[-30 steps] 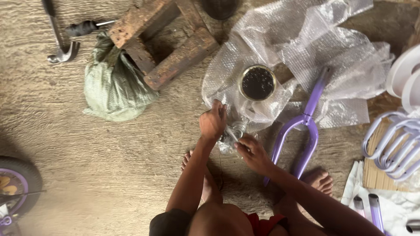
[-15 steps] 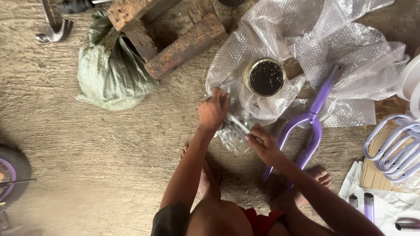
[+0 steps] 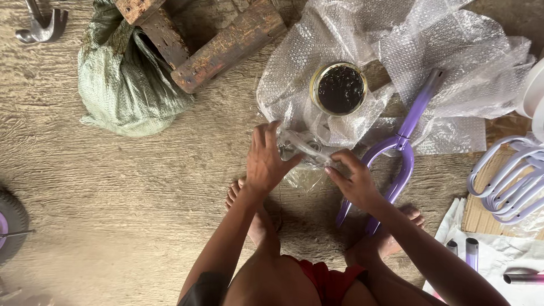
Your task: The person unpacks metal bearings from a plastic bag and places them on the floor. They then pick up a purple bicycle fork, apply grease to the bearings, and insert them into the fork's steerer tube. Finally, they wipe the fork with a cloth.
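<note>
Far left edge, lower: 1 dark tyre (image 3: 11, 224), cut by the frame. Upper left corner: 1 hammer head (image 3: 41, 27) on the wooden floor (image 3: 113, 187). Next right, 1 grey-green sack (image 3: 127, 85), w/ 2 rusty wooden beams (image 3: 226, 45) lying across its top right, running off the top edge. Floor below the sack was bare, widest open room in the frame, lower left to centre.

Centre: left hand (image 3: 265, 161) and right hand (image 3: 354, 181), 2 hands only, both on 1 small clear plastic bag (image 3: 303, 148) stretched between them, just below the tin. Left grip was clenched on the bag's left end, thumb toward the right; right grip pinched the bag's right end w/ fingertips. Contents of the bag too blurred to tell. 2 bare feet showed below the hands, one under each wrist.

Above the hands: 1 round tin (image 3: 339, 88) of dark stuff, sitting on crumpled bubble wrap (image 3: 453, 51) that filled the upper right. 1 purple bike fork (image 3: 399, 150) lay diagonal, stem on the wrap, 2 legs ending near the right foot, just beside the right hand.

Right edge was crowded: lilac curved tubes (image 3: 504, 175), count unclear, on cardboard; below them 3 short tube pieces (image 3: 471, 249) on white paper. Little free room there.
</note>
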